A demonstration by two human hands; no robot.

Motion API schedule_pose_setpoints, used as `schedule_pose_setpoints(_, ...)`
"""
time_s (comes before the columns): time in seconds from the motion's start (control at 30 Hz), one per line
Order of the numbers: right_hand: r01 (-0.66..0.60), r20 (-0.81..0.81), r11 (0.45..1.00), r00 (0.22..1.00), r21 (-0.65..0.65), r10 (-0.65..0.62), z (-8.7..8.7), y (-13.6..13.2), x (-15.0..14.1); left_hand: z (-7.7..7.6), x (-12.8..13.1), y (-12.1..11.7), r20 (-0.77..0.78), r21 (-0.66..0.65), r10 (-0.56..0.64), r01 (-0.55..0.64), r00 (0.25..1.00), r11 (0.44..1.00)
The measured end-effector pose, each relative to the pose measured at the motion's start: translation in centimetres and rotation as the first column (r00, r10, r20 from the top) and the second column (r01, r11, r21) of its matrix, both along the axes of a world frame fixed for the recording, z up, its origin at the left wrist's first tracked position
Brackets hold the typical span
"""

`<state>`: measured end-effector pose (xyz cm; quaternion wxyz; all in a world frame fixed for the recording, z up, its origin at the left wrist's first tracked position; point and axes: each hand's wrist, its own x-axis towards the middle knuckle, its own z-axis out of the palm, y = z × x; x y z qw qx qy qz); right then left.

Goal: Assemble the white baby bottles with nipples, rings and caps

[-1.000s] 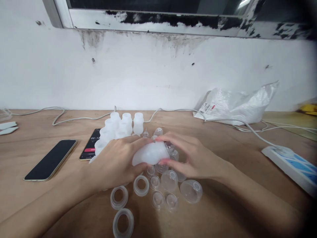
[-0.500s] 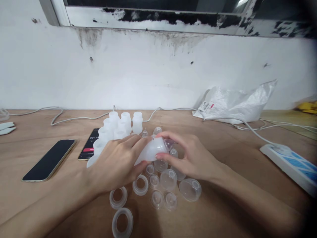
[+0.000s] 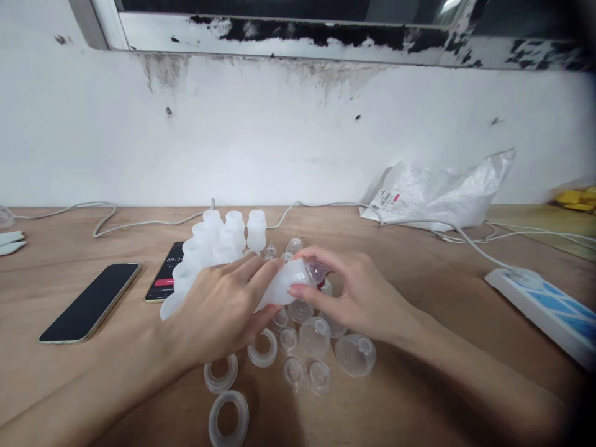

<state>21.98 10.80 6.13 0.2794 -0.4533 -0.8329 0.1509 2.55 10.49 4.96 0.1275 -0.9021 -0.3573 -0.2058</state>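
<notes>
ok so from where I'm standing, the easiest writing to read is the timer phone [image 3: 170, 264] on the table [image 3: 442, 385]: white digits starting 00:1, maybe a 4 next, with a reddish bar underneath. The rest of that screen is behind the standing white bottles [image 3: 228, 242]. The plastic bag [image 3: 442, 195] against the wall has a label [image 3: 385, 200] with barcode-type print and a pink-red patch, way too small to read. Other phone [image 3: 90, 303] just has a dark screen.

Stuff that's hard to make out: the held bottle [image 3: 284, 282] lies tilted above the clear parts, its left end hidden by the left hand [image 3: 228, 301], and a clear piece [image 3: 316, 270] at its right end is half covered by fingers. There's also a bit of red [image 3: 321, 284] peeking out there, can't tell what it is. Nearest ring [image 3: 229, 419] gets cut off at the bottom, and the clear domes [image 3: 315, 336] and small clear pieces [image 3: 293, 372] kinda melt into the wood.

Pose-wise, the left hand is wrapped palm-down round the bottle, thumb below. The right hand [image 3: 367, 292] pinches its other end between thumb and fingers, both forearms angling in from the lower corners
</notes>
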Motion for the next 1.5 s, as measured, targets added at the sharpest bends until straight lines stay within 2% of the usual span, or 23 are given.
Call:
schedule_pose_setpoints(0.13,0.03,0.049,1.0,0.998,0.002,-0.03,1.0,-0.2,0.4,0.4,-0.2,0.1,0.077,-0.052,0.006,-0.002,0.997,0.999)
schedule_pose_setpoints(0.23,0.125,0.105,0.989,0.986,0.074,-0.133,1.9,-1.3,2.3,1.1,-0.2,0.0,0.083,-0.147,0.05,-0.037,0.995,0.988)
schedule_pose_setpoints(0.3,0.205,0.168,0.973,0.961,0.103,-0.22,1.7,-2.5,4.1,1.7,-0.3,0.0,0.074,-0.264,0.118,-0.094,0.99,0.96)
schedule_pose_setpoints(0.37,0.288,0.304,0.957,0.91,0.021,-0.281,0.6,-3.9,5.9,2.3,-0.5,0.1,0.109,-0.419,0.185,-0.124,0.977,0.9)
schedule_pose_setpoints(0.4,0.3,0.347,0.953,0.899,-0.04,-0.269,-0.2,-4.6,6.6,2.5,-0.7,0.2,0.148,-0.496,0.217,-0.118,0.965,0.861)
schedule_pose_setpoints(0.43,0.309,0.375,0.944,0.894,-0.117,-0.246,-1.1,-5.3,7.1,2.7,-0.9,0.4,0.199,-0.558,0.244,-0.094,0.949,0.825)
schedule_pose_setpoints(0.5,0.391,0.375,0.893,0.88,-0.223,-0.292,-2.9,-6.2,7.5,2.9,-1.2,0.7,0.301,-0.636,0.275,-0.022,0.913,0.771)
schedule_pose_setpoints(0.63,0.447,0.308,0.848,0.88,-0.285,-0.361,-5.3,-6.7,6.6,2.8,-1.5,1.1,0.384,-0.681,0.284,0.062,0.878,0.729)
schedule_pose_setpoints(0.77,0.405,0.266,0.855,0.906,-0.323,-0.329,-5.6,-6.6,5.9,3.0,-1.6,0.9,0.34,-0.696,0.282,0.038,0.897,0.717)
schedule_pose_setpoints(0.87,0.367,0.256,0.871,0.921,-0.326,-0.292,-4.7,-6.7,6.4,3.3,-1.6,0.9,0.34,-0.717,0.218,0.102,0.915,0.69)
schedule_pose_setpoints(0.97,0.36,0.223,0.876,0.928,-0.321,-0.3,-3.0,-6.6,7.5,3.5,-1.7,0.9,0.35,-0.731,0.204,0.131,0.914,0.67)
schedule_pose_setpoints(1.03,0.341,0.141,0.889,0.94,-0.305,-0.312,-1.1,-6.1,7.9,3.6,-1.7,1.0,0.357,-0.724,0.194,0.139,0.914,0.676)
schedule_pose_setpoints(1.13,0.347,-0.028,0.919,0.933,-0.185,-0.358,2.2,-4.3,7.1,3.7,-1.7,0.9,0.359,-0.697,0.171,0.141,0.918,0.703)
schedule_pose_setpoints(1.27,0.153,-0.268,0.971,0.943,-0.183,-0.199,6.0,-0.6,4.5,3.6,-1.7,0.8,0.352,-0.692,0.148,0.151,0.924,0.706)
schedule_pose_setpoints(1.37,-0.028,-0.293,0.967,0.955,-0.253,-0.049,7.0,1.7,3.1,3.6,-1.6,0.9,0.326,-0.706,0.161,0.126,0.932,0.697)
schedule_pose_setpoints(1.5,-0.087,-0.287,0.965,0.958,-0.249,0.012,6.6,3.2,2.5,3.6,-1.6,1.3,0.312,-0.716,0.183,0.104,0.932,0.69)
